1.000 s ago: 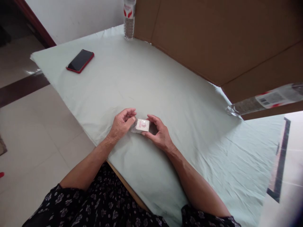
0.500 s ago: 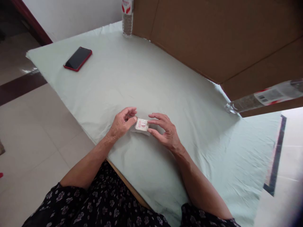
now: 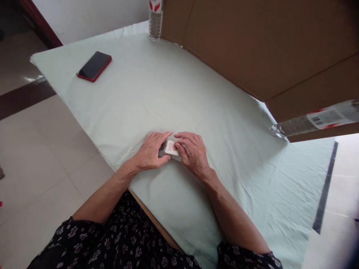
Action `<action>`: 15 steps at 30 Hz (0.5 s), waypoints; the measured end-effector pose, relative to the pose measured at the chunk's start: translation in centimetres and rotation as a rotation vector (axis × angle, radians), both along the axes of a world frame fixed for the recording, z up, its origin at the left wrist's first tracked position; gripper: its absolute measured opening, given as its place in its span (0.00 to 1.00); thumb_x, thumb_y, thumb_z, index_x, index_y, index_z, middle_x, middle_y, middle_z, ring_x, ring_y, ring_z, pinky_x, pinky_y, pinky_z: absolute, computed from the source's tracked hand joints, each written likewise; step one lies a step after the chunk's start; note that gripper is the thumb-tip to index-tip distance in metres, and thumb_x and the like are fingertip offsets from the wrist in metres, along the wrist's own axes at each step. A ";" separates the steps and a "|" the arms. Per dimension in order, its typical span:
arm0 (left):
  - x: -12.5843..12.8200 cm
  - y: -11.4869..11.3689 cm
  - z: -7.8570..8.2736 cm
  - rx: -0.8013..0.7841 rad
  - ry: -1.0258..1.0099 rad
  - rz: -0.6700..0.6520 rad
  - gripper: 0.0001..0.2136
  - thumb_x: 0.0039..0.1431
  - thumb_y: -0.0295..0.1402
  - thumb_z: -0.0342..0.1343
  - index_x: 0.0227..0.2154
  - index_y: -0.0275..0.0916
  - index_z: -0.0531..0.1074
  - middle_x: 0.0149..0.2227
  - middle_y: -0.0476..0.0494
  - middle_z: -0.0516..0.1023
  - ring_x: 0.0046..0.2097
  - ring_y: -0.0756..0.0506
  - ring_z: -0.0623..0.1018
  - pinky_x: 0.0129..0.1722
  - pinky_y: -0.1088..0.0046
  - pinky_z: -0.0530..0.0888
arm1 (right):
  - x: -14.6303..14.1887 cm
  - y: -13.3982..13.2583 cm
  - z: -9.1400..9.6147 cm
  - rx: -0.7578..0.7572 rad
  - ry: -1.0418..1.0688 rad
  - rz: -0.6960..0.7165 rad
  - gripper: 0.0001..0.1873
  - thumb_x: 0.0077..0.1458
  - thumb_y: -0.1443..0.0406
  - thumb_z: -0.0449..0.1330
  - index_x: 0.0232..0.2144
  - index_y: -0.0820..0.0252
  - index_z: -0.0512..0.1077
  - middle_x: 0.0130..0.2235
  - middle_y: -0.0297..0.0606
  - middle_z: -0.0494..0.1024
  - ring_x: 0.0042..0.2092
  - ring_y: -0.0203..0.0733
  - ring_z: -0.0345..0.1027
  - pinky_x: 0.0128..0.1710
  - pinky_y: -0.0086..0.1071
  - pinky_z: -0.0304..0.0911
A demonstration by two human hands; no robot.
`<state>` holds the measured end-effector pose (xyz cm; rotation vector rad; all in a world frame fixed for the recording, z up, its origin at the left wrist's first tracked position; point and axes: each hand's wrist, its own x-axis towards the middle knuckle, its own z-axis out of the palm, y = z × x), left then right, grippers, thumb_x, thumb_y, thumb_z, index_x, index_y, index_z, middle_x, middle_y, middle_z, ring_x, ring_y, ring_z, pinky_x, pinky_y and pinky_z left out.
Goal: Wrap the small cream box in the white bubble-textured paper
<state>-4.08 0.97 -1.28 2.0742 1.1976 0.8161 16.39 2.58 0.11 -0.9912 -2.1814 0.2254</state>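
Note:
A small white box [image 3: 169, 147] with red print on top lies on the cloth near the front edge of the table, partly covered by both hands. My left hand [image 3: 151, 151] curves around its left end, thumb on the near side and fingers on the far side. Over the right end, my right hand [image 3: 193, 151] has thumb and forefinger pinched close together at the top edge. The other fingers of the right hand are bent along the far side. Something greyish and clear, perhaps wrapping, shows at the left end of the box.
A pale green cloth [image 3: 126, 97] covers the table. At the far left lies a phone [image 3: 94, 66] in a red case. A tall cardboard panel [image 3: 238, 41] stands at the back right, with one water bottle [image 3: 155, 22] at its left end and another bottle [image 3: 297, 126] at the right.
My left hand has turned over and closed around the left end of the box. My right thumb and forefinger have come together over its right end.

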 end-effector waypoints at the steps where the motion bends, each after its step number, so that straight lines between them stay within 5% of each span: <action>1: 0.2 -0.1 -0.1 0.013 -0.022 -0.006 0.36 0.53 0.31 0.58 0.66 0.37 0.60 0.54 0.34 0.75 0.56 0.35 0.73 0.61 0.51 0.67 | -0.1 0.0 0.1 -0.022 0.026 -0.014 0.07 0.68 0.65 0.54 0.37 0.53 0.72 0.47 0.42 0.83 0.49 0.47 0.76 0.48 0.44 0.66; 5: 0.5 -0.3 -0.1 0.038 -0.141 -0.021 0.42 0.52 0.25 0.55 0.71 0.43 0.50 0.62 0.35 0.67 0.63 0.37 0.68 0.64 0.54 0.66 | -0.4 0.2 1.4 -0.127 0.134 -0.066 0.07 0.69 0.63 0.51 0.38 0.53 0.69 0.48 0.43 0.82 0.53 0.48 0.74 0.52 0.45 0.66; 10: 0.3 -0.5 0.3 -0.121 -0.326 -0.062 0.46 0.50 0.31 0.62 0.72 0.47 0.48 0.70 0.35 0.57 0.67 0.33 0.64 0.65 0.51 0.65 | -0.7 1.6 3.3 -0.172 0.249 -0.092 0.10 0.70 0.58 0.51 0.36 0.53 0.68 0.49 0.42 0.80 0.51 0.47 0.74 0.53 0.45 0.67; 15: 0.0 -0.5 0.2 -0.352 -0.603 -0.030 0.36 0.53 0.36 0.63 0.64 0.45 0.58 0.60 0.36 0.72 0.54 0.39 0.76 0.56 0.59 0.72 | -0.2 4.8 3.2 -0.184 0.319 -0.099 0.14 0.69 0.55 0.52 0.34 0.54 0.68 0.48 0.42 0.79 0.48 0.44 0.75 0.50 0.41 0.68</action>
